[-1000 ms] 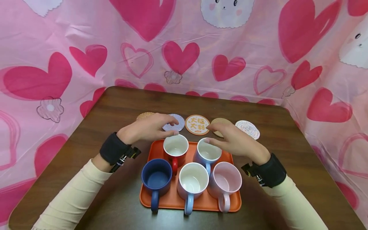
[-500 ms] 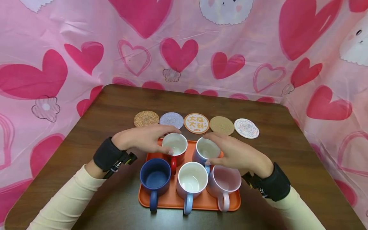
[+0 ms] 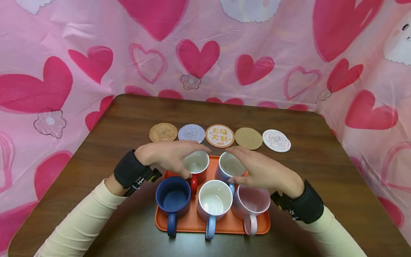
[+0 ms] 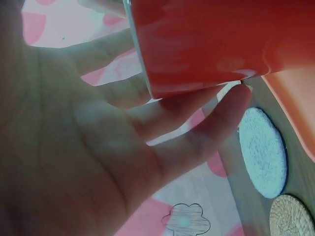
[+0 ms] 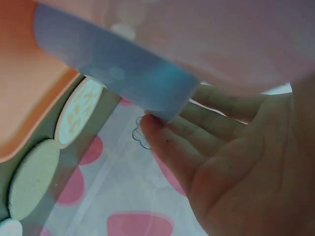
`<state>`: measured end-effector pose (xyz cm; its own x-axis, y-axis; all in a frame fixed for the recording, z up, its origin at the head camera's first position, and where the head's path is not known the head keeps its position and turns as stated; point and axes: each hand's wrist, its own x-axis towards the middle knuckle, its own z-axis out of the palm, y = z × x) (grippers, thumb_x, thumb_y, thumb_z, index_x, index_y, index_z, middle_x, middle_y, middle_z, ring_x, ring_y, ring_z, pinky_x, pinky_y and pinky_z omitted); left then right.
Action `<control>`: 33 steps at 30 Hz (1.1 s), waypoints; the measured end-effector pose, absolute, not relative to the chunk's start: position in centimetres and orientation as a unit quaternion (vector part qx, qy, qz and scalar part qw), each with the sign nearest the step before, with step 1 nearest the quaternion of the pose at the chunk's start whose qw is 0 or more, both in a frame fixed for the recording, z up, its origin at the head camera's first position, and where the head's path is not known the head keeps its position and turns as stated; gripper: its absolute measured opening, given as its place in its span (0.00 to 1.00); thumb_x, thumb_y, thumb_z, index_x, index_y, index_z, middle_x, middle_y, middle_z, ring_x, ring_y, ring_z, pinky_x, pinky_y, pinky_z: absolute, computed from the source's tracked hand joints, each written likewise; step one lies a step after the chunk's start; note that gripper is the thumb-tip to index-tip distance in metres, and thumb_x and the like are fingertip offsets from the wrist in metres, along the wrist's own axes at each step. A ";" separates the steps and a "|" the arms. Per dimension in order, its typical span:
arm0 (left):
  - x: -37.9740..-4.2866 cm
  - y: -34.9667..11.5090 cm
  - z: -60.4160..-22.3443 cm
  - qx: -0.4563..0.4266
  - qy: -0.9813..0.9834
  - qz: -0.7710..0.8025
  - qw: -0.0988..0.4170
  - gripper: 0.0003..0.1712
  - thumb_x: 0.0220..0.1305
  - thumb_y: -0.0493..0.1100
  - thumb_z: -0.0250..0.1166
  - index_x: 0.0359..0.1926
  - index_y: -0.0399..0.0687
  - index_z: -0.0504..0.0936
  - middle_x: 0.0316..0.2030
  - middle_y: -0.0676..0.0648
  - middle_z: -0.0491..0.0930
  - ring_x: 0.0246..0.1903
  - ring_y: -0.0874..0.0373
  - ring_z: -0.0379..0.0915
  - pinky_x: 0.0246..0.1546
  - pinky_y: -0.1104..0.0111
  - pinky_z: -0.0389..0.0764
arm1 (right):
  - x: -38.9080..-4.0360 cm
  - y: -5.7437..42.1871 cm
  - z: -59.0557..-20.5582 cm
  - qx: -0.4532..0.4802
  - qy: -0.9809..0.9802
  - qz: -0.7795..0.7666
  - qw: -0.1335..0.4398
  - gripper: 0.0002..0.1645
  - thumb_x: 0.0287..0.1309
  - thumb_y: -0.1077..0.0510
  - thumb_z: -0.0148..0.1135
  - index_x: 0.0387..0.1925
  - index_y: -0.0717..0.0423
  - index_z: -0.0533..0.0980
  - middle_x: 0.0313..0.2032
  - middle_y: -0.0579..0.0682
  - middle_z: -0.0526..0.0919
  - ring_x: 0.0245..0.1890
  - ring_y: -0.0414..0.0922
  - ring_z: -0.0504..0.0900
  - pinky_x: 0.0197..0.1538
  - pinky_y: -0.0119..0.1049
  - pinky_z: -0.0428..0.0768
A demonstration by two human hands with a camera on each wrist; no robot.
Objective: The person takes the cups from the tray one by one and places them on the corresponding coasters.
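My left hand [image 3: 168, 155] spans the rim of the red mug [image 3: 201, 176], thumb by its handle side and fingers reaching past the far side. In the left wrist view those fingers stretch along the mug's red wall [image 4: 206, 44]. Over the light blue mug [image 3: 221, 175] arches my right hand [image 3: 260, 167], its thumb near the handle. Its fingertips lie right at that mug's rim in the right wrist view, while the pink mug [image 5: 206, 39] covers part of the hand there. Both mugs stand upright in the back row of an orange tray [image 3: 213, 164].
In the tray's front row stand a navy mug [image 3: 173, 196], a white-lined mug [image 3: 215, 200] with a light blue handle, and the pink mug. Behind the tray, several round coasters [image 3: 219, 135] lie in a row on the brown table [image 3: 321, 178]. A heart-patterned cloth [image 3: 128, 28] hangs beyond.
Both hands have come down around the two back mugs, the right one moving toward me. In the last half second the left hand has shifted right over the red mug.
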<state>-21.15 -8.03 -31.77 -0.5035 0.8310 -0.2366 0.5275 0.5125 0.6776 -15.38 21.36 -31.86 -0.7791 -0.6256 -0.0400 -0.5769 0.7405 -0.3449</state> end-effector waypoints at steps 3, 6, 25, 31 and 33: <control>-21.2 -7.6 -31.6 0.410 0.833 0.244 0.282 0.49 0.51 0.42 0.79 0.73 0.51 0.66 0.60 0.47 0.76 0.57 0.48 0.72 0.55 0.54 0.79 | -15.5 21.6 -32.1 -0.320 0.927 -0.177 0.079 0.51 0.53 0.44 0.77 0.73 0.55 0.64 0.67 0.50 0.73 0.62 0.48 0.77 0.64 0.48 0.78; -21.4 -7.2 -31.5 0.392 0.842 0.228 0.291 0.52 0.49 0.41 0.81 0.73 0.52 0.65 0.59 0.48 0.77 0.57 0.48 0.72 0.55 0.56 0.79 | -15.4 21.8 -32.4 -0.301 0.929 -0.196 0.091 0.54 0.52 0.42 0.77 0.74 0.55 0.63 0.65 0.51 0.74 0.59 0.48 0.78 0.62 0.48 0.78; -21.6 -7.4 -32.9 0.401 0.858 0.220 0.235 0.45 0.44 0.47 0.84 0.63 0.57 0.72 0.51 0.49 0.82 0.50 0.49 0.79 0.46 0.59 0.84 | -15.4 22.1 -33.1 -0.274 0.929 -0.228 0.103 0.56 0.52 0.40 0.77 0.75 0.56 0.61 0.63 0.49 0.76 0.60 0.46 0.77 0.65 0.49 0.76; -21.7 -7.7 -33.1 0.425 0.849 0.226 0.218 0.44 0.45 0.50 0.84 0.63 0.57 0.72 0.53 0.50 0.82 0.52 0.50 0.79 0.49 0.58 0.84 | -15.4 22.0 -33.1 -0.275 0.930 -0.221 0.102 0.57 0.52 0.40 0.76 0.76 0.56 0.60 0.65 0.50 0.75 0.60 0.46 0.76 0.65 0.49 0.76; -21.7 -7.7 -33.1 0.431 0.845 0.230 0.215 0.44 0.45 0.50 0.84 0.64 0.57 0.73 0.53 0.51 0.83 0.52 0.51 0.79 0.49 0.58 0.84 | -15.4 22.0 -33.1 -0.273 0.931 -0.220 0.103 0.57 0.52 0.39 0.76 0.76 0.56 0.60 0.66 0.51 0.74 0.61 0.46 0.76 0.66 0.49 0.75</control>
